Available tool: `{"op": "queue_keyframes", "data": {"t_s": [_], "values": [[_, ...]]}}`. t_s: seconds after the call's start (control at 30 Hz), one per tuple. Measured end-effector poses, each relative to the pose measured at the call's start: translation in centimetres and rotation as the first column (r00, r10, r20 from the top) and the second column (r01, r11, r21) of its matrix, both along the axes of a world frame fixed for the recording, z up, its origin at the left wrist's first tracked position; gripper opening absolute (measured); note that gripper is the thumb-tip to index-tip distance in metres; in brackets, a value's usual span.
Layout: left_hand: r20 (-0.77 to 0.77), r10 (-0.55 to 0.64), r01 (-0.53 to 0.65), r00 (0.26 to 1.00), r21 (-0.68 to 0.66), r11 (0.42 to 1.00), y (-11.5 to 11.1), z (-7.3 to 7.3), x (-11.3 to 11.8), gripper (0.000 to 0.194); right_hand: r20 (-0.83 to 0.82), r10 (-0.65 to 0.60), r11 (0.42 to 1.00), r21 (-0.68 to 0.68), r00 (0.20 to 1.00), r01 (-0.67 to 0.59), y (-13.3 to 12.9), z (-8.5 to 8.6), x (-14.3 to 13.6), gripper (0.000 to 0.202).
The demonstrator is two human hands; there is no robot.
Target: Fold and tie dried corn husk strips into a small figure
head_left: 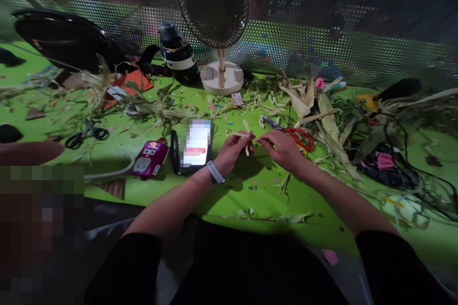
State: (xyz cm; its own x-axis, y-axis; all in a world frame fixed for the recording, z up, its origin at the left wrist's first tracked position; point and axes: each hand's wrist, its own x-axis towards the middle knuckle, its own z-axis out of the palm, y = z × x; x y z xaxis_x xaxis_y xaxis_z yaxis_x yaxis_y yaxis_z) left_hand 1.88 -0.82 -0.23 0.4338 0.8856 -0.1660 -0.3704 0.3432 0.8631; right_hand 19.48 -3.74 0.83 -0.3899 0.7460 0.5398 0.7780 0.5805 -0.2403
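My left hand (234, 149), with a pale watch band on the wrist, is closed on a small bundle of pale corn husk strips (246, 126). The strips stick out above and below its fingers. Close on its right, my right hand (281, 147) pinches at the near end of the same piece, fingertips pressed together. What lies between those fingertips is too small to make out. Just beyond my right hand lie red-handled scissors (302, 138), blades pointing to the back left. Left of my left hand a phone (196, 143) with a lit screen leans on a dark stand.
A purple power socket block (148, 159) with a white cable and black scissors (87, 134) lie to the left. At the back stand a fan (222, 81) and a dark bottle (179, 59). Dried husks (329, 119) and black cables (404, 138) cover the right. Another person's arm (30, 152) rests at left.
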Motion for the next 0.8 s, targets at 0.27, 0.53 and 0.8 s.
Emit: {"op": "queue_keyframes", "data": {"t_s": [0.27,0.53,0.8], "values": [[-0.062,0.061,-0.06,0.996,0.013,0.998,0.15,-0.52,0.23,0.035,0.029,0.009,0.999,-0.047,1.0,-0.007,-0.16,-0.35,-0.33,0.025],[0.019,-0.009,0.009,1.0,-0.032,0.999,0.03,0.1,0.06,0.032,0.007,-0.039,0.999,-0.032,0.999,0.039,-0.19,-0.09,-0.21,0.023],[0.099,0.006,0.006,0.995,-0.114,0.993,0.24,-0.25,0.06,0.031,-0.026,-0.037,0.997,-0.067,0.999,0.035,-0.16,0.17,-0.21,0.02]]}}
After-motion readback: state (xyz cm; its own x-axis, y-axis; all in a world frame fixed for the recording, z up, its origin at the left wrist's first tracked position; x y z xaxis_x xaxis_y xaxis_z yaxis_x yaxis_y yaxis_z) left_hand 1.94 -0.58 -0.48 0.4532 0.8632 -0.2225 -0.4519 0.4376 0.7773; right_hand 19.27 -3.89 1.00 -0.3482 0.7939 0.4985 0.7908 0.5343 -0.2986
